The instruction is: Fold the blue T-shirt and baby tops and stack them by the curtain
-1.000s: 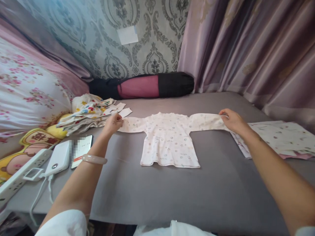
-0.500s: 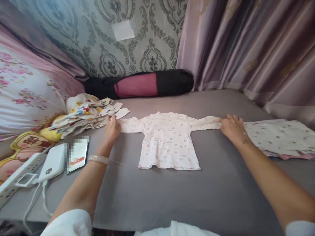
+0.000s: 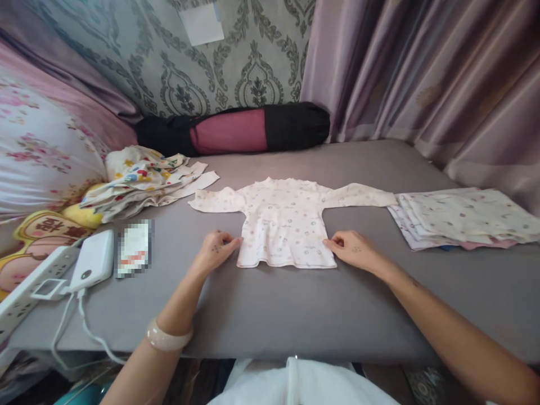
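A small white long-sleeved shirt (image 3: pixel 284 225) with a fine scattered print lies flat, its sleeves stretched out to both sides and its hem toward me. My left hand (image 3: pixel 219 250) is at the shirt's left side edge, low near the hem, with thumb and fingers pinched on the cloth. On the opposite side edge, at about the same height, my right hand (image 3: pixel 354 250) pinches the fabric too. The right sleeve's cuff reaches a stack of folded clothes (image 3: pixel 472 216). Slight ripples run along the hem.
A heap of loose printed clothes (image 3: pixel 143 183) lies at the left by a floral pillow (image 3: pixel 37 146). Nearer are a white power bank (image 3: pixel 93 259), a blurred phone (image 3: pixel 134 247) and a power strip (image 3: pixel 37 281) with cables. A black and pink long bag (image 3: pixel 230 132) rests against the wall.
Both hands have let go of the sleeve ends and moved inward and toward me to the shirt's lower side edges. The view has tilted down a little.
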A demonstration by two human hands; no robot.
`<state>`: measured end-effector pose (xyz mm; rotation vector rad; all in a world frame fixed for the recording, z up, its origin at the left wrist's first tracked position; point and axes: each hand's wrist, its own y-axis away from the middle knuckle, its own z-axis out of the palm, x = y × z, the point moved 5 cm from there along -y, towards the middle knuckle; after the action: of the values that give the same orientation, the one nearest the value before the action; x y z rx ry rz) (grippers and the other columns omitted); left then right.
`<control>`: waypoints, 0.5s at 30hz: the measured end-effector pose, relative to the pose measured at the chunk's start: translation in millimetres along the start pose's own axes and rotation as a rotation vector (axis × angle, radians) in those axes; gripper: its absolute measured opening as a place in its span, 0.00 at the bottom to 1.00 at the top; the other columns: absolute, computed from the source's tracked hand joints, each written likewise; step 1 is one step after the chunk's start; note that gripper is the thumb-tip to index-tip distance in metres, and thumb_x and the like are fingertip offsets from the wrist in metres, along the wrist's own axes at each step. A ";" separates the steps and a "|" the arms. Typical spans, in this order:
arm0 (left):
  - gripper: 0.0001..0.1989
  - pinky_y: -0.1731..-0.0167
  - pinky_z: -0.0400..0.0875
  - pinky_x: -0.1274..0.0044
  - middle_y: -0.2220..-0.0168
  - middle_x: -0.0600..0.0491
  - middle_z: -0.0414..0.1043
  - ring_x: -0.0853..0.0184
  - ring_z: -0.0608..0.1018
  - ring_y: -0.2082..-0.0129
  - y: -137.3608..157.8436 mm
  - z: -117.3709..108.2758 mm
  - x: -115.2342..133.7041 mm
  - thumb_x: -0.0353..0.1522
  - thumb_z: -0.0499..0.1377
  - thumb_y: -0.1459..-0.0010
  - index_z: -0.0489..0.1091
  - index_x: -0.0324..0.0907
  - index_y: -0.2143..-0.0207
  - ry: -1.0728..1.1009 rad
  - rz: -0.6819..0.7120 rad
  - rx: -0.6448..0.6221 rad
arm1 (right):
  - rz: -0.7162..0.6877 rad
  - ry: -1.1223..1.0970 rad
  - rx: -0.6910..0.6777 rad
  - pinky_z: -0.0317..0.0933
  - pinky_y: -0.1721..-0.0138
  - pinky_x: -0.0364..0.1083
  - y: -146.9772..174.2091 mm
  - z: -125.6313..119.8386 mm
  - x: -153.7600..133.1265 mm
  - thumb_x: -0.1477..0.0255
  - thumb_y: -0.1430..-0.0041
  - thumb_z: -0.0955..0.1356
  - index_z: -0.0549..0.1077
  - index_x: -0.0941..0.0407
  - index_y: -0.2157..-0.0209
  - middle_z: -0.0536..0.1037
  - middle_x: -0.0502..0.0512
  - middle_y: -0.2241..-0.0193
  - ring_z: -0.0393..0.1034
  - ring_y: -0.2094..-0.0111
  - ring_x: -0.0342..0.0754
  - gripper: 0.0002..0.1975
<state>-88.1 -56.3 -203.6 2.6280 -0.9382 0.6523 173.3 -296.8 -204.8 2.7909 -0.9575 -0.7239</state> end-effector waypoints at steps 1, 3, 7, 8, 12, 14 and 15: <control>0.19 0.68 0.63 0.75 0.74 0.51 0.70 0.64 0.71 0.68 4.8 4.2 2.8 0.46 0.56 0.49 0.73 0.40 0.78 0.008 0.014 -0.008 | 0.016 0.006 -0.011 0.49 0.74 0.42 4.2 1.3 -3.3 0.55 0.41 0.62 0.73 0.55 0.74 0.76 0.52 0.76 0.67 0.74 0.45 0.20; 0.19 0.67 0.63 0.75 0.73 0.50 0.70 0.63 0.71 0.68 11.5 10.7 6.6 0.47 0.57 0.50 0.74 0.40 0.78 0.010 0.020 -0.026 | 0.039 0.026 -0.021 0.49 0.75 0.42 10.2 2.3 -8.2 0.55 0.42 0.62 0.72 0.55 0.75 0.76 0.52 0.76 0.67 0.75 0.45 0.19; 0.19 0.68 0.61 0.76 0.73 0.51 0.70 0.64 0.70 0.68 14.9 12.0 8.6 0.46 0.58 0.52 0.73 0.39 0.80 0.009 0.006 -0.040 | 0.047 0.046 -0.028 0.49 0.75 0.42 12.9 1.9 -10.7 0.58 0.44 0.63 0.72 0.54 0.75 0.76 0.51 0.76 0.67 0.74 0.45 0.16; 0.19 0.69 0.61 0.76 0.74 0.51 0.69 0.65 0.70 0.70 14.6 10.5 7.7 0.46 0.58 0.52 0.72 0.39 0.80 0.019 0.003 -0.049 | 0.045 0.043 -0.036 0.49 0.75 0.42 12.2 2.0 -9.7 0.58 0.44 0.64 0.72 0.55 0.75 0.76 0.51 0.76 0.68 0.74 0.45 0.16; 0.21 0.75 0.56 0.77 0.81 0.55 0.64 0.68 0.66 0.76 14.6 1.7 -2.2 0.48 0.57 0.52 0.70 0.40 0.80 0.067 -0.048 -0.094 | 0.046 0.034 -0.061 0.49 0.76 0.42 9.1 2.2 -1.0 0.60 0.45 0.64 0.72 0.56 0.75 0.76 0.51 0.77 0.68 0.75 0.44 0.14; 0.21 0.77 0.54 0.78 0.83 0.56 0.61 0.69 0.64 0.78 15.5 -2.0 -7.1 0.50 0.57 0.53 0.70 0.40 0.80 0.092 -0.078 -0.101 | 0.045 0.036 -0.063 0.49 0.76 0.42 8.4 2.0 3.6 0.60 0.45 0.64 0.73 0.55 0.75 0.76 0.50 0.77 0.68 0.75 0.44 0.14; 0.21 0.77 0.54 0.78 0.84 0.57 0.62 0.70 0.64 0.78 15.7 -3.1 -8.3 0.50 0.57 0.53 0.69 0.40 0.80 0.104 -0.086 -0.104 | 0.043 0.037 -0.066 0.49 0.76 0.42 8.1 1.8 5.3 0.60 0.45 0.64 0.73 0.55 0.75 0.76 0.50 0.77 0.68 0.75 0.44 0.14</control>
<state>-105.0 -62.5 -203.4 2.5013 -0.8029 0.6927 171.6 -306.3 -206.6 2.7086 -0.9660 -0.6826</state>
